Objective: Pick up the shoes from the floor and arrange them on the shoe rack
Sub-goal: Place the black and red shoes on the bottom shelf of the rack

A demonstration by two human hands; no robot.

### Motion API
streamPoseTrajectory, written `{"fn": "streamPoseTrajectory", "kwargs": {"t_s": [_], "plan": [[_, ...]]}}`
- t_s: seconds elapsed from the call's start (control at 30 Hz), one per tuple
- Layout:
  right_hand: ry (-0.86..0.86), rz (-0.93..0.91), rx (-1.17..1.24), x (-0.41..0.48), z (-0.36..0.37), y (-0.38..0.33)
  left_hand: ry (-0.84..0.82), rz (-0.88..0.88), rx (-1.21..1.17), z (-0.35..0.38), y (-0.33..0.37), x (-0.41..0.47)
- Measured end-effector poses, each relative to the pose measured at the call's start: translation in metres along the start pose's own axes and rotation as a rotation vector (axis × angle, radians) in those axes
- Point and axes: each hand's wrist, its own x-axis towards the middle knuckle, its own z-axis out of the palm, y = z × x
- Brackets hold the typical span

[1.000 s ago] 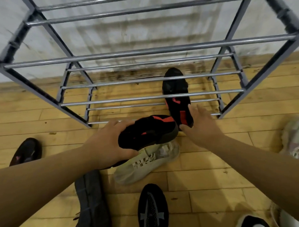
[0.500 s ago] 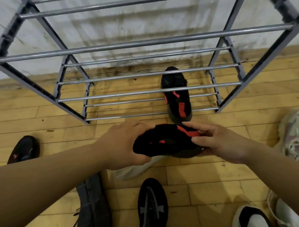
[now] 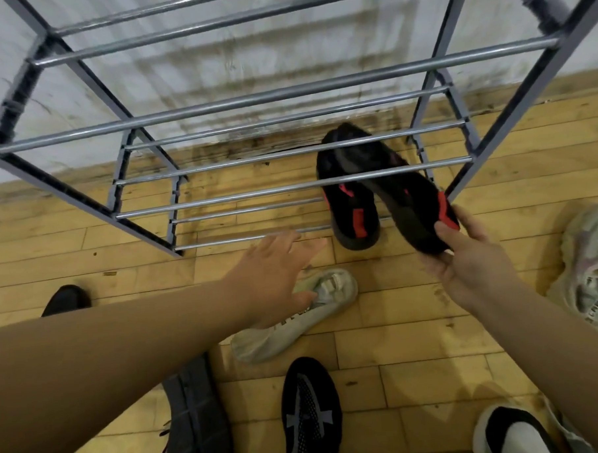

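A metal shoe rack [image 3: 289,189] with bar shelves stands against the wall. One black shoe with red marks [image 3: 353,213] lies on its lowest shelf at the right. My right hand [image 3: 463,256] grips the heel of the matching black-and-red shoe [image 3: 406,201], tilted on its side, its toe pushed in under the bars just right of the first shoe. My left hand [image 3: 279,271] hovers with spread fingers, holding nothing, above a beige sneaker [image 3: 294,315] on the floor.
On the wooden floor lie a black mesh shoe [image 3: 311,414], a dark grey shoe [image 3: 196,422], a black shoe [image 3: 66,300] at the left, a pale worn sneaker [image 3: 587,268] at the right and a black-and-white shoe [image 3: 512,432] at the bottom right.
My left hand let go of the black-and-red shoe and now hovers with fingers spread. My right hand took it by the heel and moved it up and right into the rack beside its pair.
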Motion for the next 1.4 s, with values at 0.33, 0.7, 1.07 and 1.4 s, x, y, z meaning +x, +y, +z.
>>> {"fn": "streamPoseTrajectory", "kwargs": {"t_s": [0.33,0.7,1.07,1.4], "plan": [[-0.031,-0.389,-1.054,0.039,-0.025,0.024,0.044,-0.180,-0.193,0.028,0.022,0.099],[-0.073,-0.324,-1.054,0.065,-0.022,0.022,0.128,-0.217,-0.204,0.052,0.035,0.132],[-0.078,-0.449,-1.202,0.081,-0.006,0.022,0.166,-0.232,-0.137,0.055,0.031,0.140],[-0.074,-0.542,-1.337,0.095,-0.004,0.026,0.134,-0.281,-0.147,0.048,0.034,0.156]]}}
